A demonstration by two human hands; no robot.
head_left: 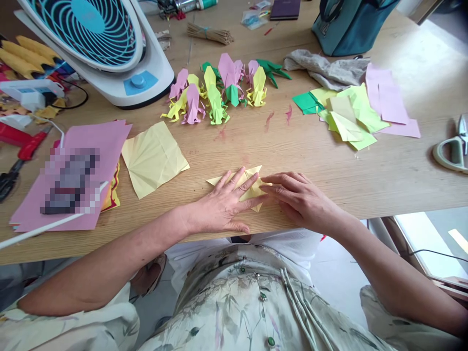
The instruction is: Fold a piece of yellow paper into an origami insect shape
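Observation:
A folded piece of pale yellow origami paper [252, 173] lies on the wooden table [234, 146] near its front edge. My left hand [228, 202] rests flat over it with the fingers spread, covering much of the paper. My right hand [300, 197] is at the paper's right end, fingers bent together, their tips by the right point. Whether those fingertips pinch the paper or only touch it, I cannot tell. To the left lies a creased yellow sheet [155, 158], unfolded.
Several folded paper figures [215, 95] stand at the back middle. A fan [106, 53] is at back left, near pink sheets [73, 170] with a blurred object on top. Loose paper scraps [347, 117], a grey cloth [327, 68], a teal bag [351, 24] and scissors [455, 151] are right.

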